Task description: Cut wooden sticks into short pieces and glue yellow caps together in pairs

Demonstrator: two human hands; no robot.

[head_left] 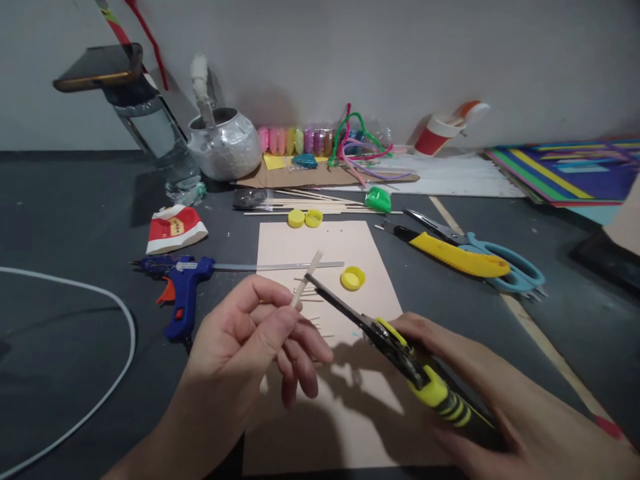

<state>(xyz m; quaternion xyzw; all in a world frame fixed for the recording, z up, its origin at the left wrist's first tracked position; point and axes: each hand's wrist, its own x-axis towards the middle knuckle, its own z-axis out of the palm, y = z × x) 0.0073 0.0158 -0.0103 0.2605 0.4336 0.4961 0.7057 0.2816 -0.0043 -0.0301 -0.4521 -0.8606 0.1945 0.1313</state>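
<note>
Between the thumb and fingers of my left hand point(260, 340) is a short, pale wooden stick point(313, 263), pointing up and away from me. My right hand point(480, 380) grips long-nose pliers point(380, 333) by their black and yellow handles. The plier tips meet the stick just above my left fingertips; I cannot tell whether the jaws are clamped on it. Below both hands lies a sheet of beige card point(320, 433). Several thin short sticks point(313, 297) rest on the card, partly hidden by my left hand. A yellow bottle cap point(353, 278) sits there too.
A blue glue gun point(187, 293) with its glue stick lies left, near a white cable point(127, 320). At right are a yellow cutter point(450, 255) and blue-handled scissors point(515, 270). Behind stand a silver pot point(227, 147), a water bottle point(155, 133) topped by a phone, and craft supplies.
</note>
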